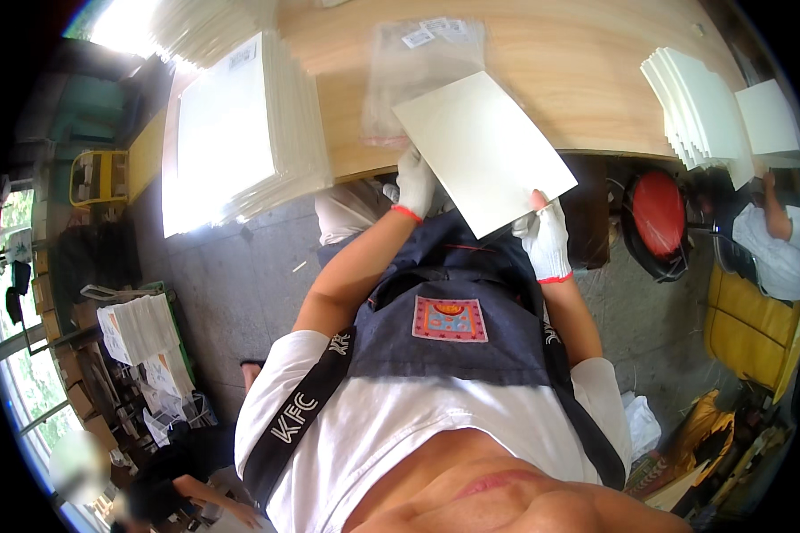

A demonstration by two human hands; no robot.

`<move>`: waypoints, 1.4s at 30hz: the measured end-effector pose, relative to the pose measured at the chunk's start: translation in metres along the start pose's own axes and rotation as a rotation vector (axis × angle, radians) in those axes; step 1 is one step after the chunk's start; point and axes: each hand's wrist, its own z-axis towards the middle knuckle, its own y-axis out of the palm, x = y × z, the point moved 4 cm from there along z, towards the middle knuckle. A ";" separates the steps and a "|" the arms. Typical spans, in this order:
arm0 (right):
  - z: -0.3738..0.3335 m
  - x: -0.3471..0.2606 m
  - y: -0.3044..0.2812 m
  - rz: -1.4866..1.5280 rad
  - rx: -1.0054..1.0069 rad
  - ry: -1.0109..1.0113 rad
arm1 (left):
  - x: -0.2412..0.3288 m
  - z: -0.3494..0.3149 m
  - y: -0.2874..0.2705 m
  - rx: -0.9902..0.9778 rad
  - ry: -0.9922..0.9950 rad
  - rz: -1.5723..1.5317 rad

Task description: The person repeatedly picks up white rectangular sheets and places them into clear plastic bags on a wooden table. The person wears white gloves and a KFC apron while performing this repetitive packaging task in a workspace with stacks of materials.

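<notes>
A flat white rectangular panel [489,147] is held tilted over the table's near edge. My right hand [547,235], in a white glove with a bare thumb tip, grips its near right corner with the thumb on top. My left hand [415,184], gloved too, is closed against the panel's left edge, beside the near edge of a clear plastic bag [400,62]. What its fingers hold is hidden. The bag lies flat on the wooden table [560,53], partly under the panel, with white labels [436,32] at its far end.
A tall stack of plastic-wrapped white sheets [227,133] stands at the table's left. Several white panels [689,111] are stacked at the right. A red round stool [658,209] and a yellow chair [747,324] stand right, near another person's arm [778,209]. Paper stacks [138,329] sit left.
</notes>
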 end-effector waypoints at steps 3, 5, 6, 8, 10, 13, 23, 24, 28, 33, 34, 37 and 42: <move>0.006 0.012 0.000 -0.058 0.043 0.063 | -0.017 -0.037 -0.005 -0.130 -0.012 0.171; 0.010 0.030 0.001 0.059 0.106 0.155 | -0.030 -0.054 -0.005 -0.258 -0.085 0.016; 0.014 0.040 0.003 0.045 0.123 0.172 | -0.043 -0.063 -0.009 -0.200 -0.287 -0.018; 0.023 0.056 0.014 0.466 0.101 0.132 | -0.047 -0.067 -0.013 -0.228 -0.301 0.036; 0.029 0.061 0.024 0.628 0.034 0.137 | -0.044 -0.059 -0.017 -0.233 -0.315 -0.053; 0.025 0.065 0.040 0.378 -0.049 0.365 | -0.032 -0.044 -0.031 -0.252 -0.345 -0.011; 0.050 0.059 0.114 -1.772 -0.594 -0.584 | -0.017 -0.033 -0.071 -0.151 -0.346 0.074; 0.053 0.064 0.118 -1.820 -0.613 -0.579 | -0.017 -0.033 -0.071 -0.169 -0.351 0.054; 0.058 0.076 0.131 -2.010 -0.674 -0.500 | -0.015 -0.033 -0.072 -0.184 -0.347 0.037; 0.056 0.059 0.107 -1.353 -0.815 -0.307 | -0.011 -0.037 -0.077 -0.151 -0.285 0.038; 0.056 0.054 0.080 -0.748 -0.590 0.027 | -0.011 -0.038 -0.078 -0.157 -0.276 -0.013; 0.079 -0.024 -0.044 -0.659 0.178 -0.281 | -0.011 -0.044 -0.094 -0.154 -0.212 0.135; 0.044 -0.060 -0.174 -1.445 0.244 -0.071 | 0.004 -0.042 -0.115 -0.068 0.203 0.613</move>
